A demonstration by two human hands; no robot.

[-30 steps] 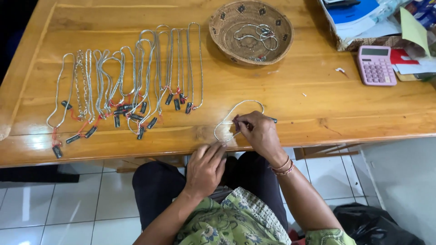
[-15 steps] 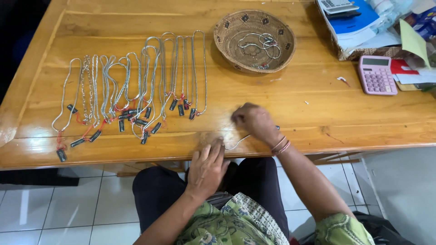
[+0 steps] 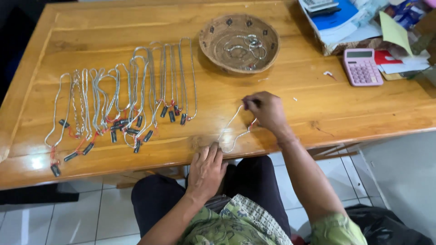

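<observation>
My right hand (image 3: 267,111) pinches the upper end of a silver chain necklace (image 3: 232,131) and holds it stretched over the wooden table (image 3: 318,104). My left hand (image 3: 206,168) rests at the table's front edge, with its fingertips on the chain's lower loop. To the left lies a row of several silver necklaces (image 3: 122,100) with small black tags and red threads, laid side by side. A round woven basket (image 3: 239,43) stands farther back and holds a few more chains.
A pink calculator (image 3: 361,67) lies at the right, beside stacked papers, a blue folder (image 3: 336,20) and a yellow sheet. The table's front edge runs just above my lap. White tiled floor (image 3: 54,222) shows below, with a dark bag at the lower right.
My right hand has moved away from me up the table, drawing the chain out straight. My left hand has come up to the table edge and pins the chain's near end.
</observation>
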